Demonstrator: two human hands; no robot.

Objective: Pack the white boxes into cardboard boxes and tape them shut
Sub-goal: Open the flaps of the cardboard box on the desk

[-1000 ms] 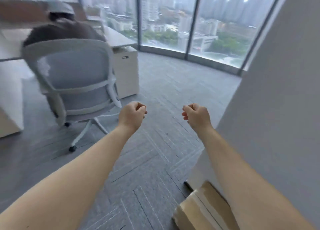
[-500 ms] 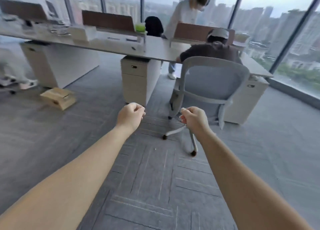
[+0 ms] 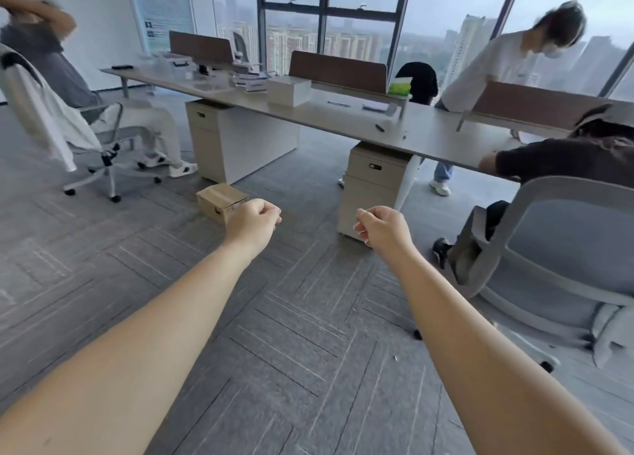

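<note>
Left hand (image 3: 252,223) and right hand (image 3: 384,228) both fisted, holding nothing, raised over carpet (image 3: 291,334). Cardboard box (image 3: 221,198) on floor (flaps closed) just beyond left hand, near table (image 3: 343,118).

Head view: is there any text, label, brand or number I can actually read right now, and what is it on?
No text can be read in this view.
Wall poster: lines of print, too small and blurred to read.
Cardboard box on the floor: a dark mark on its side, illegible.
Green packet on the desk: no legible print.
Drawer unit: a small dark tag, unreadable.
</note>
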